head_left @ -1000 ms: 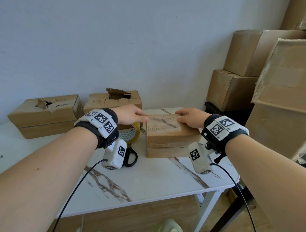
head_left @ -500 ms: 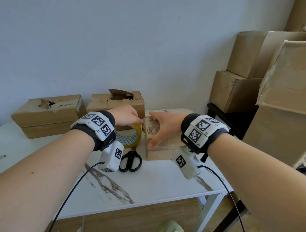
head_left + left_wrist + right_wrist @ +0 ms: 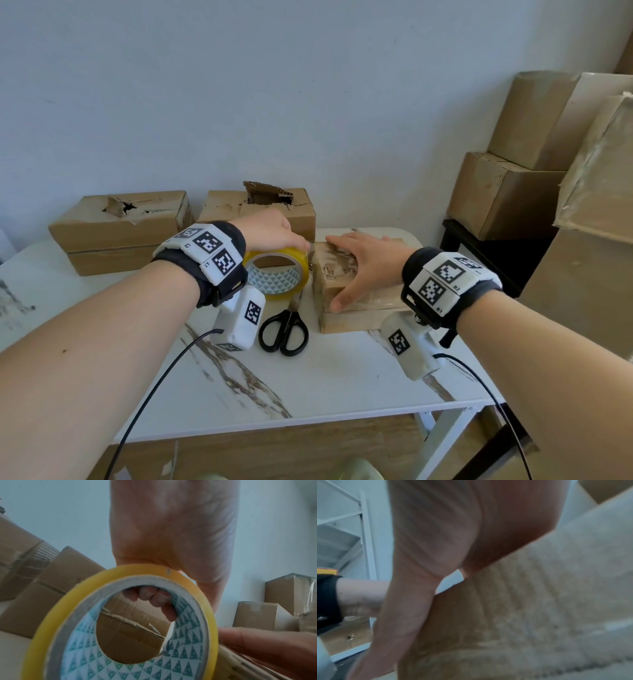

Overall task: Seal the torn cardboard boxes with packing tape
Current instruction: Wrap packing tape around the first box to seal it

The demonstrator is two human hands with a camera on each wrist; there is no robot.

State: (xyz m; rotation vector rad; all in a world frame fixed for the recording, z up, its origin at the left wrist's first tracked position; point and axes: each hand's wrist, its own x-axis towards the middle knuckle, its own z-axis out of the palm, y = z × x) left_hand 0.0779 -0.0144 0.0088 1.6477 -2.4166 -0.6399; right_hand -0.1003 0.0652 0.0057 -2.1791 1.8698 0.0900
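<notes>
A small cardboard box (image 3: 346, 313) with a taped-over tear on top stands at the middle right of the white marble table (image 3: 308, 383). My right hand (image 3: 359, 267) lies flat on its lid, fingers straight, thumb down its near left side; the right wrist view shows the palm (image 3: 471, 534) against the box (image 3: 539, 601). My left hand (image 3: 274, 233) grips a yellow roll of packing tape (image 3: 277, 274) just left of the box, held upright off the table. In the left wrist view fingers (image 3: 154, 597) curl through the roll's core (image 3: 130, 628).
Black scissors (image 3: 286, 330) lie on the table in front of the roll. Two torn cardboard boxes (image 3: 120, 233) (image 3: 260, 209) stand at the back left against the wall. Larger boxes (image 3: 507, 192) are stacked on the right beyond the table's edge.
My right hand moved from the box's right end to lie flat across its left half. My left hand left the box top and picked the tape roll up beside it.
</notes>
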